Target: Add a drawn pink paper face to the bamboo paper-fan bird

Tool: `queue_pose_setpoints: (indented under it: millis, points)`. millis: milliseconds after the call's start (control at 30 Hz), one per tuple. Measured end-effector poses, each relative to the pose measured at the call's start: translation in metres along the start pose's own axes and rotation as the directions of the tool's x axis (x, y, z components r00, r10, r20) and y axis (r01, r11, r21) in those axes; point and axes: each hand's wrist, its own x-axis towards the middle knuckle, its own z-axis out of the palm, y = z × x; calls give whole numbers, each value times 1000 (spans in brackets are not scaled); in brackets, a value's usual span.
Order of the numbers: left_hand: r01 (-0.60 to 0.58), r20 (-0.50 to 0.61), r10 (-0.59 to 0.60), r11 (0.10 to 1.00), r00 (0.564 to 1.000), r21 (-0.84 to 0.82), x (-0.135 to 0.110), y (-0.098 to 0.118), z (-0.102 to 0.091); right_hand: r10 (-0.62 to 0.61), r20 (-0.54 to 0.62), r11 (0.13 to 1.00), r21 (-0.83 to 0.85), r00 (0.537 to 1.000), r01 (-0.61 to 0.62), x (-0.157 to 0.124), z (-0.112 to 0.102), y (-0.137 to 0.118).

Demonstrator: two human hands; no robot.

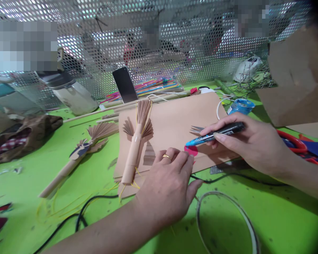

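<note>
My right hand (240, 141) grips a blue-and-black marker (217, 134). Its blue end meets a small red paper circle (192, 151) on a brown kraft paper sheet (169, 120). My left hand (169, 180), a ring on one finger, lies palm down on the sheet, fingertips beside the circle. Two pointed metal blades (197, 129) show behind my right hand; whether it holds them is hidden. Left of my left hand lies a rolled paper figure (133, 151) with pleated fans and yellow string. Farther left is a second paper figure (66, 173) with a dark-and-cream painted part.
A phone (125, 84) leans at the back near colourful sticks (159, 88). Bottles stand left; a blue paint jar (240, 106) sits right. Red-and-blue handled tools (293, 141) lie under my right forearm. A black cable (95, 201) and tape roll (226, 197) are in front.
</note>
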Motion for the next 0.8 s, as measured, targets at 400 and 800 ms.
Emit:
queue_pose_setpoints:
  millis: [400, 800]
  points:
    - [-2, -2, 2, 1000, 1000, 1, 0, 0, 0, -41, 46, 999, -29, 998, 42, 1, 2, 2]
    - [-11, -17, 11, 1000, 1000, 8, 0, -1, 2, 0, 4, 999, -43, 1000, 0, 2, 0, 3]
